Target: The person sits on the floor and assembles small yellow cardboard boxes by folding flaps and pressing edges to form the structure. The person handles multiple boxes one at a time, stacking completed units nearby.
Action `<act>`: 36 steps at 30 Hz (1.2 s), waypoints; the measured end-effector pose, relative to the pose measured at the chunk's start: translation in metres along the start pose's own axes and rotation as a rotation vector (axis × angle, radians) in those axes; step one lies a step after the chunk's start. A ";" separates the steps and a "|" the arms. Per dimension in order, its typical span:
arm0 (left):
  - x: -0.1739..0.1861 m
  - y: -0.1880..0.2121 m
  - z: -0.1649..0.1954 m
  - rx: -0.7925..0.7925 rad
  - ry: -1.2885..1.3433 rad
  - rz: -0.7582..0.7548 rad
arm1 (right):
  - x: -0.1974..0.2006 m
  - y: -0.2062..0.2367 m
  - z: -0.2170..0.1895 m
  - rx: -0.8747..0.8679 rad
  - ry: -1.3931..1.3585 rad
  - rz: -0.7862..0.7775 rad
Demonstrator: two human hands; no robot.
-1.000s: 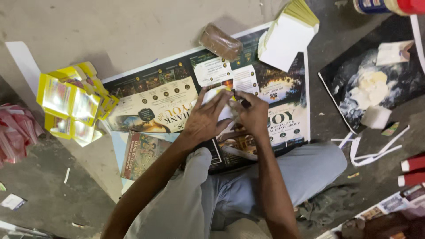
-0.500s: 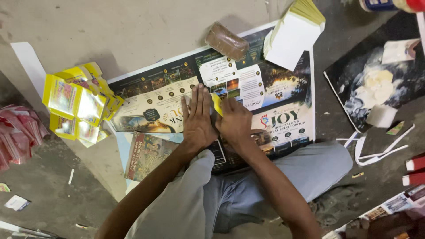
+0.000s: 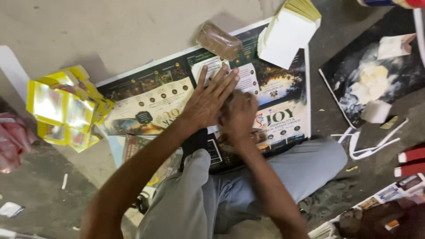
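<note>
I sit on the floor with a large printed poster (image 3: 283,95) spread in front of my knees. My left hand (image 3: 208,99) lies flat on the poster, palm down, fingers spread and pointing up and to the right. My right hand (image 3: 239,116) is close beside it, touching its edge, curled and blurred by motion over the poster's middle. Nothing shows between the fingers of either hand; whatever lies beneath them is hidden.
A brown wrapped block (image 3: 219,40) and a stack of white and yellow folded cards (image 3: 290,31) rest on the poster's far edge. Yellow folded boxes (image 3: 66,110) are piled at left. A black sheet with white paste (image 3: 372,79) and white paper strips (image 3: 372,144) lie at right.
The small yellow piece seen between my hands earlier is out of sight. My left hand has flattened and spread its fingers on the poster, and my right hand has moved in against it.
</note>
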State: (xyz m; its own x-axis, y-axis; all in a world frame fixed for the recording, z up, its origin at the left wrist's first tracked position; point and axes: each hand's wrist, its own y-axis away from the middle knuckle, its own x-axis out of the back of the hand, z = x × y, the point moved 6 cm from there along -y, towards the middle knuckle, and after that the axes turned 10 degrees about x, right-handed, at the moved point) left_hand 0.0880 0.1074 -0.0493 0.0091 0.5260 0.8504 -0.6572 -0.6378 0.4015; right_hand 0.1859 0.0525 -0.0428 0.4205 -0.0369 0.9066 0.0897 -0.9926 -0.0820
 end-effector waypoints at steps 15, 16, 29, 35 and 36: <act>0.003 0.016 0.015 0.019 -0.161 -0.036 | 0.061 -0.031 0.054 -0.010 -1.355 0.374; 0.004 0.016 0.013 0.015 -0.145 -0.026 | 0.064 -0.032 0.036 0.130 -1.506 0.460; 0.003 0.015 0.010 0.040 -0.153 -0.052 | 0.039 -0.055 0.021 0.044 -0.626 0.762; -0.013 0.017 0.027 -0.001 -0.139 -0.007 | 0.023 -0.083 0.037 -0.339 -0.951 0.710; -0.019 0.018 0.034 -0.018 -0.115 -0.018 | 0.028 -0.092 0.035 -0.309 -0.736 0.598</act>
State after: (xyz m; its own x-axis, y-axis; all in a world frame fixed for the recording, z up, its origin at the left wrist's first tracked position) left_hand 0.1016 0.0666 -0.0465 0.1062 0.4686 0.8770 -0.6693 -0.6185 0.4116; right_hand 0.2215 0.1469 -0.0246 0.7841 -0.5636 0.2599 -0.5147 -0.8245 -0.2350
